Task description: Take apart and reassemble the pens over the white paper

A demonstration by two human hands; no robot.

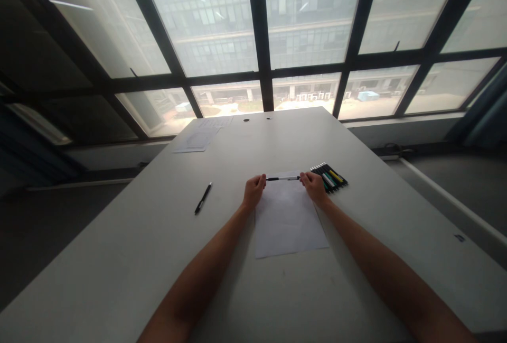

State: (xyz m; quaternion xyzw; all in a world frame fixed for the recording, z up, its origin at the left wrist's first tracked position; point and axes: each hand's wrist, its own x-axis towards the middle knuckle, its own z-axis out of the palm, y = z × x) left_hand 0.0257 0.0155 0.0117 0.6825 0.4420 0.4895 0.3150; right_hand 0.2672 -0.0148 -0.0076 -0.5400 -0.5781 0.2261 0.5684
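Stretched level between my two hands is a pen [283,178] with a black grip and a pale barrel. My left hand [254,191] pinches its left end, and my right hand [313,185] pinches the right end. Beneath the pen lies a white sheet of paper [291,221] on the table. Just beside my right hand, several pens [335,176] lie side by side, mostly black with white, green and yellow parts. A single black pen [203,198] rests on the table to the left of my left hand.
The white table [158,258] reaches toward large windows with dark frames [259,26]. Printed papers [194,139] lie at its far left edge. Two small round spots, one a dark hole [246,120], sit near the far edge. A small dark label [459,238] is at the right.
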